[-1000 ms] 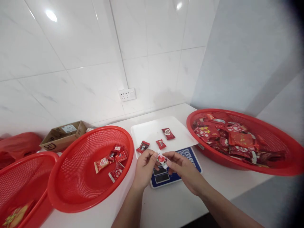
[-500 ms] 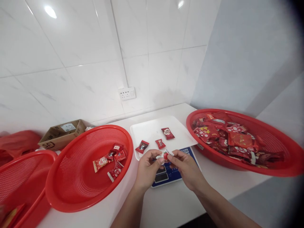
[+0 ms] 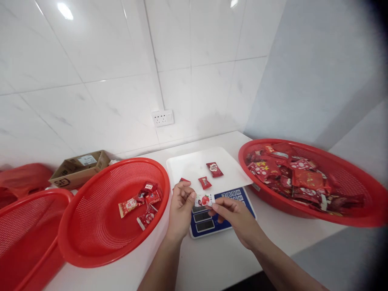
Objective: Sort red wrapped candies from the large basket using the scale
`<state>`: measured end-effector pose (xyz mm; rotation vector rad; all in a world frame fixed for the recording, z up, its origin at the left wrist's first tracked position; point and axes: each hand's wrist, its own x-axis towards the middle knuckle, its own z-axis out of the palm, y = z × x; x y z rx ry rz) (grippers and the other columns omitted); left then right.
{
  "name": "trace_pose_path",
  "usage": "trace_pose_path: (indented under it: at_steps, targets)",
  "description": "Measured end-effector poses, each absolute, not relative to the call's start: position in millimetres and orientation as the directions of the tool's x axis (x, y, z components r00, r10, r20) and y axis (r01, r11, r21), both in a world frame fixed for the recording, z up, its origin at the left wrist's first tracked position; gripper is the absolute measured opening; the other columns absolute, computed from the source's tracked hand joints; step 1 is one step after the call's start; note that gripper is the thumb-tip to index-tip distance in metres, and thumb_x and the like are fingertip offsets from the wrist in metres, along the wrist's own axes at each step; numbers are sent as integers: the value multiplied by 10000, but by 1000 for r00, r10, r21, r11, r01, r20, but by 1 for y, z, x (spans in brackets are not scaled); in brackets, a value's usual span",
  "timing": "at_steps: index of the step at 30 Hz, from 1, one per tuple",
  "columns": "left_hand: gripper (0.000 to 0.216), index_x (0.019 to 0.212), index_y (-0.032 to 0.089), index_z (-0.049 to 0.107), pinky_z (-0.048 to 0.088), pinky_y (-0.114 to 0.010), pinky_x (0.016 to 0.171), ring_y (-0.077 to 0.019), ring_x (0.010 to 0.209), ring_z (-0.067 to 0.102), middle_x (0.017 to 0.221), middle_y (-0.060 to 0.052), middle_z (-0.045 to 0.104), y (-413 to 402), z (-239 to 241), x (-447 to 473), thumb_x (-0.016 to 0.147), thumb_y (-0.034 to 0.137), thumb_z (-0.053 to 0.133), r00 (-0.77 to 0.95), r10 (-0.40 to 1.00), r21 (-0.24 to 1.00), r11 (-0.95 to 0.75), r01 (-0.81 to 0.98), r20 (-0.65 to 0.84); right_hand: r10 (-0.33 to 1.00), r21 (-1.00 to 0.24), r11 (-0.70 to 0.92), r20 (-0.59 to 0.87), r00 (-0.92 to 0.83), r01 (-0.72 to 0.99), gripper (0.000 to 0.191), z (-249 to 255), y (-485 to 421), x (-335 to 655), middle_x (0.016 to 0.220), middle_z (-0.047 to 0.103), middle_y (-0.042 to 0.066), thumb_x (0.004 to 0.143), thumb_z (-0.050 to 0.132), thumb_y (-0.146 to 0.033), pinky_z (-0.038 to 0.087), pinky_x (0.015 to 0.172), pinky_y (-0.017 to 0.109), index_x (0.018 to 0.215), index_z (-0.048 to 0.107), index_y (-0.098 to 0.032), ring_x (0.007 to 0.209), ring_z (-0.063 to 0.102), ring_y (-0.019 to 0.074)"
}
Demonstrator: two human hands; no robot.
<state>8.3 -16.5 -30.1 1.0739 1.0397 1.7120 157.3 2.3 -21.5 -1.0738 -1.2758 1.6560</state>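
A small white packet [image 3: 204, 200] printed with red fruit is held flat between both hands, above the blue front panel of a digital scale [image 3: 222, 226]. My left hand [image 3: 181, 210] pinches its left edge, and my right hand [image 3: 233, 214] has thumb and fingers closed on its lower right corner. On the scale's white tray [image 3: 189, 161] lie a dark red packet [image 3: 215, 169] and a smaller red packet [image 3: 205, 182]. Another red packet [image 3: 184, 180] is mostly hidden behind my left fingers.
To the left stands a red basket [image 3: 91, 242] with several red packets in it. A second red basket [image 3: 62, 194] is farther left, before a cardboard box [image 3: 66, 178]. On the right, a large red basket [image 3: 357, 178] holds many packets. A wall socket [image 3: 163, 118] is behind.
My hands have shifted slightly left and the white packet has been spread flatter, showing its printed face. More of the scale's keypad shows. The left tray packet is now mostly covered.
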Motion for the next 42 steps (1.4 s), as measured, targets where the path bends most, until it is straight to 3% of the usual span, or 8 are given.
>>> trace_pose_path:
  at_steps: [10, 17, 26, 42]
  targets:
    - [208, 933, 235, 496, 375, -190, 598, -83, 597, 441, 707, 57, 447, -14, -31, 8, 788, 312, 624, -272, 944, 924, -261, -280, 185, 902, -949, -282, -213, -375, -140, 278, -19, 9, 155, 737, 702, 46, 618, 718, -451, 381, 525, 243, 688, 703, -183, 659, 595, 158]
    - [211, 924, 227, 525, 400, -181, 598, -91, 639, 459, 729, 43, 445, -15, -29, 10, 777, 336, 631, -346, 923, 953, -244, -179, 171, 900, -942, -291, -210, -382, -167, 268, -20, 11, 154, 727, 705, 35, 638, 712, -452, 373, 522, 232, 685, 685, -190, 648, 598, 146]
    - [326, 1004, 234, 500, 470, -214, 553, -108, 607, 533, 676, 55, 484, -17, -25, 10, 757, 395, 639, -283, 954, 976, -148, -158, 99, 911, -950, -258, -180, -370, -173, 250, -26, 15, 154, 733, 698, 25, 677, 690, -434, 376, 521, 229, 729, 690, -189, 648, 599, 142]
    - [271, 975, 232, 541, 455, -213, 556, -98, 570, 527, 656, 59, 465, -16, -27, 10, 762, 369, 638, -319, 932, 971, -216, -103, 173, 924, -958, -221, -147, -352, -180, 282, -20, 15, 153, 674, 681, 17, 638, 708, -456, 379, 501, 230, 669, 658, -180, 605, 578, 136]
